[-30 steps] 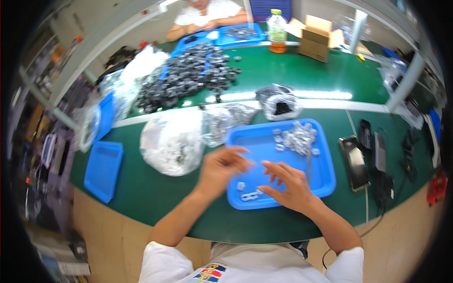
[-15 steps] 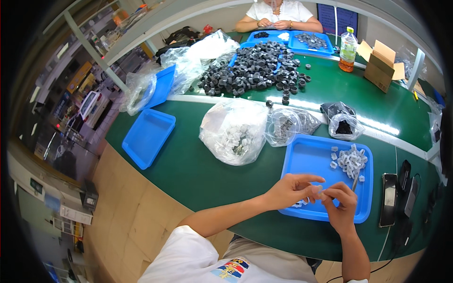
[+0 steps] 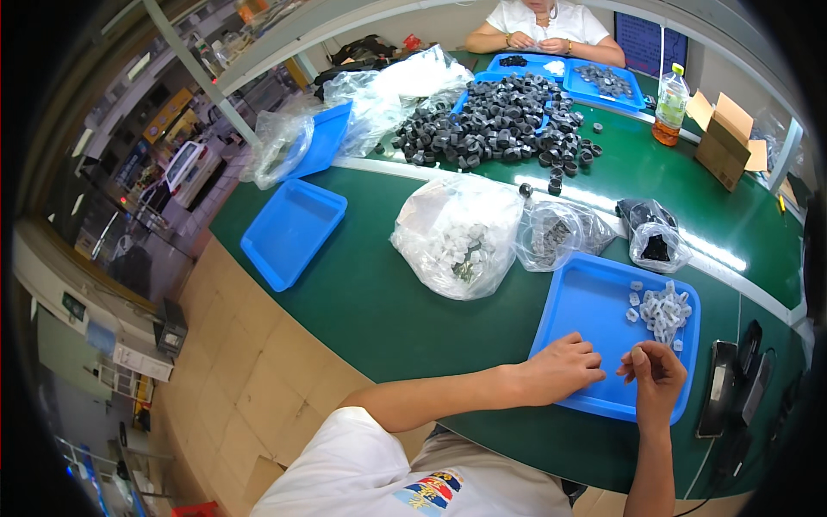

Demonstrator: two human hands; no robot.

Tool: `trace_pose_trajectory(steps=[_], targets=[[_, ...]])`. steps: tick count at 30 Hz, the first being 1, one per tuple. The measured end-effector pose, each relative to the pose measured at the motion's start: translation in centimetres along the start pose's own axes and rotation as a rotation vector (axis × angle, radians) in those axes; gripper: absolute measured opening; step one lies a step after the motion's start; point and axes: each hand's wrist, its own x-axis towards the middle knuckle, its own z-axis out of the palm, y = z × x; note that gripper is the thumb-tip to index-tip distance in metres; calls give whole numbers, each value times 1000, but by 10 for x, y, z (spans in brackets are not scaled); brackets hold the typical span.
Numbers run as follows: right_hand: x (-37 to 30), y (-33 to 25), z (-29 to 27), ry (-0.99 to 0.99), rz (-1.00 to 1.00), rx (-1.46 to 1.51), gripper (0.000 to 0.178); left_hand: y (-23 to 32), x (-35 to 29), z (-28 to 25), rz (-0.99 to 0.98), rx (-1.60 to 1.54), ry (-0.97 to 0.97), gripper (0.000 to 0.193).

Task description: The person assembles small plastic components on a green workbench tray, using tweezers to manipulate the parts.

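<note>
My left hand (image 3: 564, 370) is over the near left part of a blue tray (image 3: 573, 289), its back up and fingers curled down; whatever they hold is hidden. To its right, my right hand (image 3: 660, 372) is raised over the same tray, thumb and fingers pinched together; I cannot make out anything in the pinch. The two hands are apart. A heap of small whitish translucent plastic parts (image 3: 665, 312) lies in the tray's far right corner, with a few loose beside it.
Beyond the tray are clear bags of white parts (image 3: 457, 237), grey parts (image 3: 551, 237) and black parts (image 3: 656, 246). A pile of black ring-shaped caps (image 3: 495, 121) lies farther back. At right are a phone (image 3: 717, 388), bottle (image 3: 670, 105) and carton (image 3: 724, 142). A co-worker (image 3: 547, 34) sits opposite.
My hands have separated from a shared small pale piece; the left has turned downward over the tray. A thin metal tool seen by my right hand no longer shows. The whole view has shifted.
</note>
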Motion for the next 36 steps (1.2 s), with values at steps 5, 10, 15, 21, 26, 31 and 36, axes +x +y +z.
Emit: trace_pose_trajectory(steps=[5, 10, 15, 21, 26, 31, 36], targets=[[1, 2, 2, 11, -13, 0, 11, -4, -6, 7, 104, 67, 232, 29], [1, 3, 5, 53, -48, -6, 13, -6, -9, -7, 82, 192, 147, 30], [-1, -1, 1, -76, 18, -1, 11, -5, -9, -7, 46, 198, 36, 30], [-1, 0, 5, -43, -10, -49, 9, -4, -7, -8, 44, 31, 140, 32], [-1, -2, 8, -45, 0, -43, 10, -7, -7, -3, 22, -142, 336, 33], [0, 0, 7, -71, 1, -52, 11, -3, -4, -13, -30, -275, 494, 26], [-2, 0, 3, -103, 22, -36, 10, -2, -5, -15, -90, -377, 534, 26]])
